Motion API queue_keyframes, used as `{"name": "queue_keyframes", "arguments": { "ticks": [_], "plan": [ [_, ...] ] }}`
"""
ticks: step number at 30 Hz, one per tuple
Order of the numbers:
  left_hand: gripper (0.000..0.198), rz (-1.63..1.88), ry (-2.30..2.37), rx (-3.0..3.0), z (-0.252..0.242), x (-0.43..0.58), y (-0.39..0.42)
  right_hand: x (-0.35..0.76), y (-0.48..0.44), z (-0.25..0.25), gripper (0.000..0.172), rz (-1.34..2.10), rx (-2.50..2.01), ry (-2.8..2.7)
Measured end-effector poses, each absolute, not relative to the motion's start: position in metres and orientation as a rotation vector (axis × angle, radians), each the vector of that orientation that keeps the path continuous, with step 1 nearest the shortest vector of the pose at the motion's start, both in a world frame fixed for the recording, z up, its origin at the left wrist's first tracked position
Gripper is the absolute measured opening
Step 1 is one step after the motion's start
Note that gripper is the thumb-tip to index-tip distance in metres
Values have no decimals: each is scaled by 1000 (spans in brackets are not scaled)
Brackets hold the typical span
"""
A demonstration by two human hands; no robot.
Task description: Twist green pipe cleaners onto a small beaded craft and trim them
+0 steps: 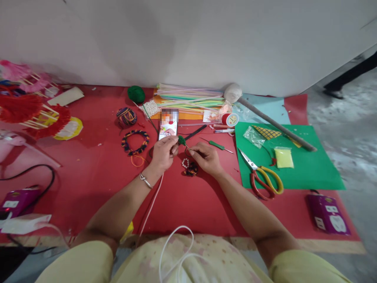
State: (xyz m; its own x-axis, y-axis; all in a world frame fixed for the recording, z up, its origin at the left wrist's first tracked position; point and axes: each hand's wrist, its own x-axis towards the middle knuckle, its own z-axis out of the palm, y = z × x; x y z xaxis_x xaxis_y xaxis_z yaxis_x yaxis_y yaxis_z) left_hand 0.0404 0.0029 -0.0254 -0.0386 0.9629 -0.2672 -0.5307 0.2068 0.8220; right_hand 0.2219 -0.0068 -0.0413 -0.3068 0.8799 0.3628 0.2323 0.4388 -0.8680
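Green yarn piece (182, 140): it was held up between both hands, over the middle of the red-covered table (188, 212).
Left hand (167, 151): thumb and forefinger pinched the piece, the other fingers curled in; too light a pinch could have let the small bunch twist or loosen.
Right hand (206, 159): thumb and forefinger pinched a thin shaft (186, 146), its tip close against the yarn; whether it was hooked was too small to tell. A slip there might have dropped a loop or pricked the left fingertips.
Green yarn strand (149, 116): it ran from near the green yarn ball (136, 94), by the table's far edge, towards the phone (168, 124); its further path was hidden. A tug could have snagged it under the phone.
White cable (153, 198): it trailed from beside the left hand to the near edge, where a forearm might have caught it.
Bead ring (185, 163): it lay just below the hands, beside a dark tassel (192, 169); a lowered wrist could have swept both aside.
Scissors (259, 177): their blades pointed away from the near edge, partly on the green sheet (318, 169); a wide rightward reach might have met them.
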Motion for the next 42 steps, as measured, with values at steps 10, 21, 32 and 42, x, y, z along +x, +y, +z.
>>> {"name": "queue_keyframes", "arguments": {
  "ticks": [10, 21, 32, 42],
  "plan": [
    [27, 1254, 927, 523, -25, 40, 1, 220, -6, -43, 18, 877, -970, -1779],
    [29, 1332, 949, 570, -28, 41, 1, 221, -6, -43, 20, 898, -1000, -1773],
    [33, 1354, 936, 529, -24, 41, 2, 221, -6, -42, 17, 922, -971, -1781],
    [33, 1334, 942, 480, -24, 42, 3, 220, -7, -41, 18, 923, -982, -1763]
  ]
}}
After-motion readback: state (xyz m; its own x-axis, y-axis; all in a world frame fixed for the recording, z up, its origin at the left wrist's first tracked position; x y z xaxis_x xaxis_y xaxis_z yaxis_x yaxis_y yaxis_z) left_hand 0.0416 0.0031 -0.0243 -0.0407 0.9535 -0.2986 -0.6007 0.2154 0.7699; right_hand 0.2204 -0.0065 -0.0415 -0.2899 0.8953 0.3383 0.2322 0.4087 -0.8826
